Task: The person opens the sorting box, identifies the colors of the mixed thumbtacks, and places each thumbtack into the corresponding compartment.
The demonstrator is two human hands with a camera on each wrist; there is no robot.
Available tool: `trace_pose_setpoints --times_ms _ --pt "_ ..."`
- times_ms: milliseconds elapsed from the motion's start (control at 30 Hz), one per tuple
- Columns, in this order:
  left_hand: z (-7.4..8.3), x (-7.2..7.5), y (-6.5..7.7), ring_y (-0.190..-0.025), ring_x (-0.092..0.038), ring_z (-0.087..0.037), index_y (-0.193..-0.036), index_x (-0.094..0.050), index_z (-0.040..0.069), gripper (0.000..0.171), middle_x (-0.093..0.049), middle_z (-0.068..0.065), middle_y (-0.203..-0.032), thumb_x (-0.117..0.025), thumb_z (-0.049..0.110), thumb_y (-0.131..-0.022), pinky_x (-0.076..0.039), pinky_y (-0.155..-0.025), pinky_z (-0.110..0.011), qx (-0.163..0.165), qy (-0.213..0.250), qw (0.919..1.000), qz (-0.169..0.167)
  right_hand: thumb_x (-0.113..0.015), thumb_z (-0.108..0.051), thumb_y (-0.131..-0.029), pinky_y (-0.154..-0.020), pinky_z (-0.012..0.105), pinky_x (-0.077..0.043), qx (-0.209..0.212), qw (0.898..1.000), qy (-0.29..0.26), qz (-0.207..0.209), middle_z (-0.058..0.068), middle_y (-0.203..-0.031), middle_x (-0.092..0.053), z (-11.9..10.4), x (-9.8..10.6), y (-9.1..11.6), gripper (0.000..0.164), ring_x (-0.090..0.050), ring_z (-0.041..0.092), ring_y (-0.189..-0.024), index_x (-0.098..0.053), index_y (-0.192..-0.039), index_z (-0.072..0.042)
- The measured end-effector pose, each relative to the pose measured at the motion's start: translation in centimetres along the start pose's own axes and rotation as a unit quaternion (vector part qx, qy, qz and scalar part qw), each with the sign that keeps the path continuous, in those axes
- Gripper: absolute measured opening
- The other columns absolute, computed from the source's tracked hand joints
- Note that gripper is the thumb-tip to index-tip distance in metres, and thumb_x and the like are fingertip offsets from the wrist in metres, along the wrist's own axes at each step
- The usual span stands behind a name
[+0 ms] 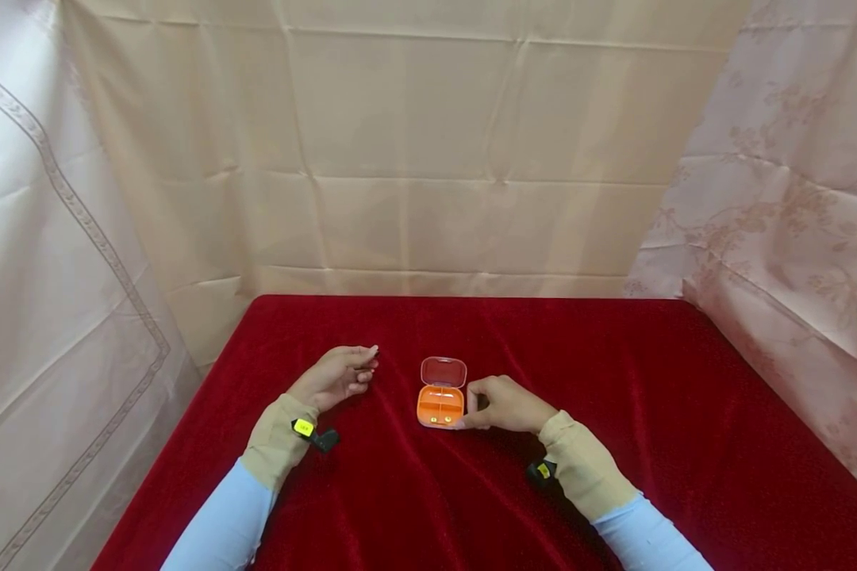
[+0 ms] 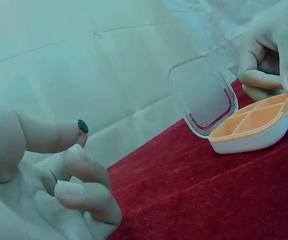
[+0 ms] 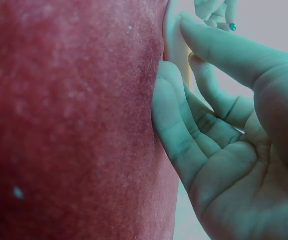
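An orange and white pill box (image 1: pixel 440 405) lies on the red cloth with its clear lid (image 1: pixel 443 371) raised. Orange dividers split it into compartments, and two small yellowish pieces (image 1: pixel 440 419) lie in the front part. My right hand (image 1: pixel 507 404) holds the box's right side, thumb at the front corner and fingers bent beside it. Left of the box, my left hand (image 1: pixel 339 377) is raised above the cloth. At its fingertips it pinches a small dark green oval piece (image 2: pixel 83 126), too small to name its kind.
Red velvety cloth (image 1: pixel 578 341) covers the table. Behind it hangs a beige curtain (image 1: pixel 414 159), with pale curtains on the left (image 1: pixel 36 317) and right (image 1: pixel 793 198). Each wrist wears a small black camera mount (image 1: pixel 324 438).
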State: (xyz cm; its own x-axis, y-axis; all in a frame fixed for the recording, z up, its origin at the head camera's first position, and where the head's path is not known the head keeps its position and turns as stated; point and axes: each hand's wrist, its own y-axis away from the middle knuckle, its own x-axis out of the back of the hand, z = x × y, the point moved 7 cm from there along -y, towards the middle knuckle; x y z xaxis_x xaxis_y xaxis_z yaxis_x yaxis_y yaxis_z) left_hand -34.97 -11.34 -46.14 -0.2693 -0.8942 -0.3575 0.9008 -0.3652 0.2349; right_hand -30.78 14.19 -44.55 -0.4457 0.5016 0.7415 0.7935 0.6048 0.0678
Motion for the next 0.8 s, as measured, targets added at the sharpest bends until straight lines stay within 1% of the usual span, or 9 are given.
trace_pose_setpoints --times_ms 167,267,367,433,567,667,800 --pt "0.0 0.2 0.0 -0.063 -0.041 -0.008 -0.092 -0.061 0.008 0.01 -0.056 0.001 -0.086 -0.061 0.017 -0.097 -0.03 -0.052 -0.019 -0.009 -0.017 0.9998 0.003 -0.079 -0.034 -0.08 -0.059 0.026 -0.045 0.001 1.0 -0.001 -0.001 -0.007 -0.065 -0.059 0.0 0.0 0.0 0.027 -0.052 0.009 -0.062 -0.06 -0.073 -0.015" --pt "-0.1 0.4 0.0 -0.062 -0.042 -0.007 -0.094 -0.064 0.007 0.01 -0.059 0.0 -0.087 -0.063 0.017 -0.096 -0.03 -0.052 -0.019 -0.009 -0.008 0.9999 0.007 -0.079 -0.033 -0.081 -0.058 0.027 -0.046 0.001 1.0 0.0 -0.003 -0.007 -0.065 -0.059 0.0 0.0 0.0 0.027 -0.053 0.01 -0.062 -0.06 -0.074 -0.015" --pt "-0.3 0.6 -0.1 -0.061 -0.043 -0.006 -0.095 -0.066 0.006 0.011 -0.062 -0.002 -0.09 -0.062 0.016 -0.096 -0.03 -0.051 -0.019 -0.006 0.009 0.9999 0.003 -0.079 -0.033 -0.081 -0.058 0.027 -0.046 0.0 1.0 -0.002 -0.005 -0.006 -0.066 -0.06 0.0 -0.1 0.0 0.026 -0.054 0.01 -0.062 -0.06 -0.075 -0.015" --pt "-0.3 0.5 -0.1 -0.061 -0.043 -0.006 -0.097 -0.067 0.005 0.012 -0.063 -0.003 -0.09 -0.059 0.014 -0.098 -0.031 -0.051 -0.018 -0.008 0.021 0.9997 -0.006 -0.078 -0.032 -0.081 -0.058 0.027 -0.046 0.0 1.0 -0.002 -0.005 -0.006 -0.066 -0.06 0.0 -0.1 0.0 0.026 -0.055 0.01 -0.062 -0.06 -0.075 -0.015" --pt "-0.3 -0.1 0.1 -0.062 -0.043 -0.007 -0.1 -0.061 0.001 0.012 -0.06 -0.005 -0.088 -0.051 0.008 -0.101 -0.032 -0.053 -0.018 -0.006 0.04 0.9988 -0.029 -0.079 -0.032 -0.081 -0.058 0.027 -0.046 0.001 1.0 0.002 -0.003 -0.007 -0.065 -0.059 0.1 0.0 0.0 0.026 -0.054 0.009 -0.062 -0.06 -0.074 -0.015" --pt "-0.3 -0.6 0.2 -0.064 -0.044 -0.008 -0.098 -0.058 0.003 0.013 -0.056 -0.004 -0.084 -0.046 0.007 -0.103 -0.036 -0.058 -0.02 0.006 0.056 0.9973 -0.048 -0.079 -0.034 -0.081 -0.058 0.027 -0.045 -0.001 1.0 0.001 -0.002 -0.007 -0.064 -0.059 0.1 0.0 0.0 0.027 -0.053 0.009 -0.061 -0.06 -0.073 -0.016" --pt "-0.3 -1.3 0.3 -0.065 -0.043 -0.01 -0.093 -0.057 0.006 0.022 -0.05 -0.003 -0.082 -0.04 0.011 -0.106 -0.038 -0.063 -0.023 0.016 0.072 0.9943 -0.077 -0.079 -0.034 -0.081 -0.057 0.026 -0.045 -0.004 1.0 0.0 -0.001 -0.006 -0.064 -0.059 0.1 0.0 0.0 0.028 -0.052 0.009 -0.061 -0.06 -0.073 -0.015"
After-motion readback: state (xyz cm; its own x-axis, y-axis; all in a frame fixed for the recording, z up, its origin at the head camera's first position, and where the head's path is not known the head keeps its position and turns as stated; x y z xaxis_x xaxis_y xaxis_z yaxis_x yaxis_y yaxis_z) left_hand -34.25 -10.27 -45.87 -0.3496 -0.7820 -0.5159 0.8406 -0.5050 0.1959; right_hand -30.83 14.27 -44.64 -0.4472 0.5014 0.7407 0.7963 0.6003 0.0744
